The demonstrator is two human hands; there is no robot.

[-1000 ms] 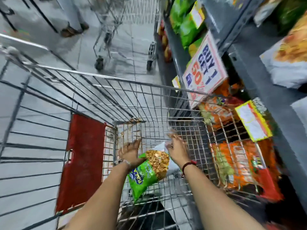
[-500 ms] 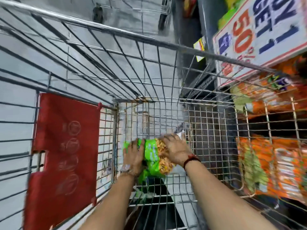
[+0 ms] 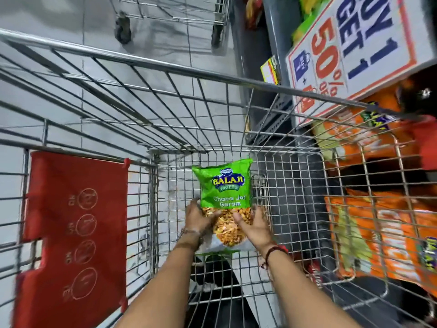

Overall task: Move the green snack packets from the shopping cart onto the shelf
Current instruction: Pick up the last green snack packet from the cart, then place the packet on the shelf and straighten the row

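A green snack packet (image 3: 223, 185) with a yellow logo and a picture of fried snack stands upright inside the wire shopping cart (image 3: 165, 67), near its floor. My left hand (image 3: 197, 215) grips its lower left edge and my right hand (image 3: 254, 223) grips its lower right edge. Both thumbs press on the front of the packet. The shelf (image 3: 272, 31) rises just right of the cart, with green packets (image 3: 305, 27) at its top.
A red child-seat flap (image 3: 75, 221) hangs on the cart's left wall. Orange snack packets (image 3: 383, 233) fill the lower shelf behind the cart's right wall. A white offer sign (image 3: 354, 48) hangs from the shelf. Another cart's wheels (image 3: 123, 31) stand ahead on the tiled floor.
The packet lay sideways under both hands; now it is turned upright and held by its lower edges. The view has tilted further down into the cart.
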